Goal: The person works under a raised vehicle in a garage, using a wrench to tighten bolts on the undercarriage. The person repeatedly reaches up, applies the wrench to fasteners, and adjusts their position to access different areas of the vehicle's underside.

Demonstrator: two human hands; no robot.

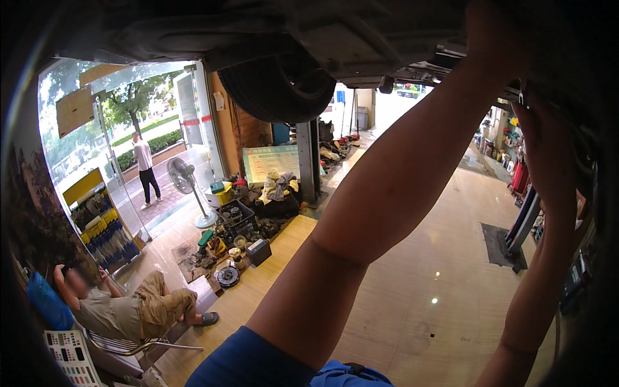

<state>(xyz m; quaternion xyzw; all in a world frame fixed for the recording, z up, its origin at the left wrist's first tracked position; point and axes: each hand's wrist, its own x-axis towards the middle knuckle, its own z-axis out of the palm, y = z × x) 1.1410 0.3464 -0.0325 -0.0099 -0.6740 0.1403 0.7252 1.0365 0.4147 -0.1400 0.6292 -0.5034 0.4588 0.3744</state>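
Note:
Overhead is the dark underside of a raised car (348,45), with a black tyre (284,87) hanging down left of centre. My left arm crosses the view and reaches up to the underside. Up there my left hand (500,35) is in deep shadow, and its fingers do not show. My right hand (547,138) is raised at the right, just below the car's dark parts. Its fingers are bent around a small, partly shiny piece (523,92) that is too dark to name.
Car parts, a black crate (236,218) and rags lie on the floor at left, beside a standing fan (187,180). A person (129,306) sits on a metal chair; another (145,168) stands outside. Lift posts (308,161) rise left of centre and at right (522,222).

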